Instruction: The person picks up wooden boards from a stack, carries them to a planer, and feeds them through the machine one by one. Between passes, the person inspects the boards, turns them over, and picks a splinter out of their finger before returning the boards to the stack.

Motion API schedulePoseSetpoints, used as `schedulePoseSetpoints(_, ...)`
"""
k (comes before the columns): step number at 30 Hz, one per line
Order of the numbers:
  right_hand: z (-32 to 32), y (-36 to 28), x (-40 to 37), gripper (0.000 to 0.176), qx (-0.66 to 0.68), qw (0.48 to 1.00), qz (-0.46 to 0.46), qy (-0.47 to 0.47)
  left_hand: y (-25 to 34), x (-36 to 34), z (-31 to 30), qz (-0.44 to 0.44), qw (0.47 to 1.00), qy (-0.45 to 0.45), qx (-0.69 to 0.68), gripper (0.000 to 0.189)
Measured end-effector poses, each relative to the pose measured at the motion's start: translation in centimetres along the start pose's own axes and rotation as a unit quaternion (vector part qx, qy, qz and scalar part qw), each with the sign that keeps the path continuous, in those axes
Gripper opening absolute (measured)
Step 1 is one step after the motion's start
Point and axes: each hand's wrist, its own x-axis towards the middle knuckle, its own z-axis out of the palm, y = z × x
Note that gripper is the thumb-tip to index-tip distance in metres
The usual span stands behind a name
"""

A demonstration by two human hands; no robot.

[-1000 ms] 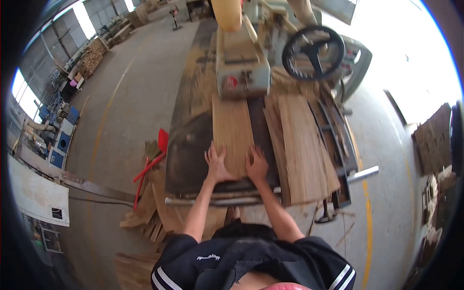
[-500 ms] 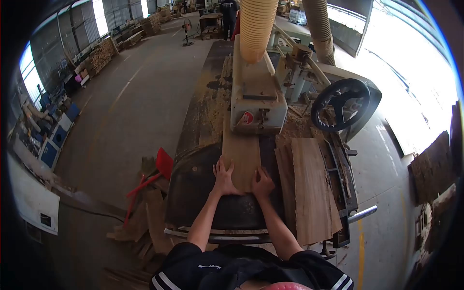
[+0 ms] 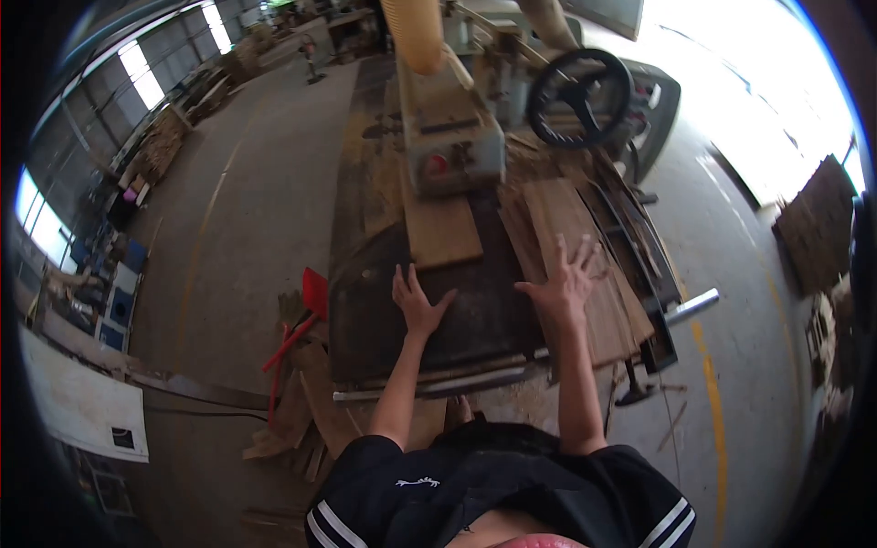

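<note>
A flat wooden board (image 3: 444,230) lies on the dark machine table (image 3: 484,315), its far end under the saw's housing (image 3: 454,157). Just short of the board's near end is my left hand (image 3: 421,304), fingers spread and holding nothing. My right hand (image 3: 566,288) is open too, fingers fanned out over the stack of rough planks (image 3: 598,274) on the table's right side. The thumb of that hand points left toward the bare dark surface.
A black handwheel (image 3: 580,98) and a yellowish dust hose (image 3: 413,36) rise at the back. Wood offcuts (image 3: 306,402) and a red dustpan (image 3: 314,292) lie on the floor at left. A metal bar (image 3: 692,306) juts out at the right.
Both hands have come off the board. The board has moved farther under the housing, and my right hand has shifted right over the planks. The camera view has also turned.
</note>
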Motion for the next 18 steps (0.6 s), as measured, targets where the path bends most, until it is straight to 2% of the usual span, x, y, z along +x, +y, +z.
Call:
schedulePoseSetpoints(2,-1.4,4.3,-0.8,0.129,-0.081,0.977,0.180,-0.082,0.4,-2.7,-0.3,-0.006,1.000,0.005,-0.006,0.114)
schedulePoseSetpoints(4,0.9,7.9,-1.4,0.133,-0.020,0.993,0.108,-0.053,0.5,-4.2,-0.3,0.029,0.999,0.020,0.015,0.105)
schedulePoseSetpoints(6,1.7,8.3,-1.4,0.131,-0.016,0.993,0.111,-0.028,1.7,-4.6,-1.1,0.035,0.999,0.016,-0.019,0.095)
schedulePoseSetpoints(7,1.2,8.0,-1.1,0.129,-0.024,0.991,0.124,-0.050,2.4,-5.6,-1.1,0.031,0.999,-0.003,-0.021,0.095)
schedulePoseSetpoints(9,-0.7,7.7,-2.5,0.127,-0.030,0.987,0.138,-0.074,3.6,-6.8,-1.6,0.020,0.998,0.018,-0.057,0.093)
schedulePoseSetpoints(10,-1.6,7.5,-2.9,0.123,0.032,0.982,0.147,-0.117,5.1,-7.9,-2.8,0.022,0.998,0.015,-0.056,0.093)
schedulePoseSetpoints(12,-4.6,6.1,-3.8,0.118,0.155,0.957,0.176,-0.171,10.7,-11.3,-5.9,-0.042,0.956,-0.074,-0.282,0.099)
schedulePoseSetpoints(14,-4.4,6.4,-5.5,0.120,0.394,0.885,0.154,-0.193,15.1,-14.4,-9.2,0.006,0.928,-0.160,-0.337,0.118)
schedulePoseSetpoints(15,-2.8,6.1,-6.7,0.113,0.491,0.834,0.160,-0.193,17.4,-15.6,-11.4,0.015,0.912,-0.205,-0.356,0.133)
schedulePoseSetpoints(16,-5.5,4.2,-8.3,0.095,0.560,0.776,0.177,-0.229,19.6,-16.5,-13.3,0.023,0.894,-0.246,-0.375,0.149)
schedulePoseSetpoints(17,-5.1,4.3,-9.3,0.089,0.636,0.698,0.174,-0.278,21.8,-17.3,-14.7,0.013,0.895,-0.241,-0.374,0.149)
schedulePoseSetpoints(18,-3.8,4.6,-10.1,0.082,0.703,0.608,0.171,-0.326,23.8,-18.2,-16.2,0.011,0.910,-0.236,-0.340,0.158)
